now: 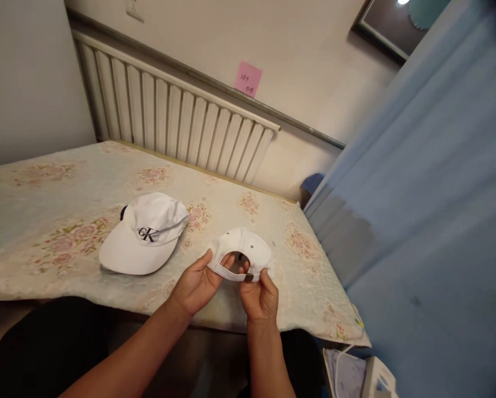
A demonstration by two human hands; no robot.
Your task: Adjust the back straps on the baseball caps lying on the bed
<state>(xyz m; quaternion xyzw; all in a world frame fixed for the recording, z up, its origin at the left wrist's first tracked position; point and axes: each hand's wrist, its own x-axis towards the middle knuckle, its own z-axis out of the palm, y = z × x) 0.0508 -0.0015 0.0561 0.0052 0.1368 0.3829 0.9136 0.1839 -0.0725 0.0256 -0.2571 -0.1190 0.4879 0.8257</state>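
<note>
Beige wall [306, 72] w/ ribbed radiator [174, 119], framed pic [383, 27]; blue curtain [434, 210] on R.

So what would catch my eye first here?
Probably the white cap held between the left hand and right hand, its back strap facing the viewer. Left of it, a second white cap with black CK letters lies on the flowered cloth. A pink note stands out on the wall beyond.

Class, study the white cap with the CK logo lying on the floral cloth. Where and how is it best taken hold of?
The CK cap is probably best pinched by its brim, above and below, from the near side: the broad brim juts roughly that way, while the crown looks soft and creased.
</note>
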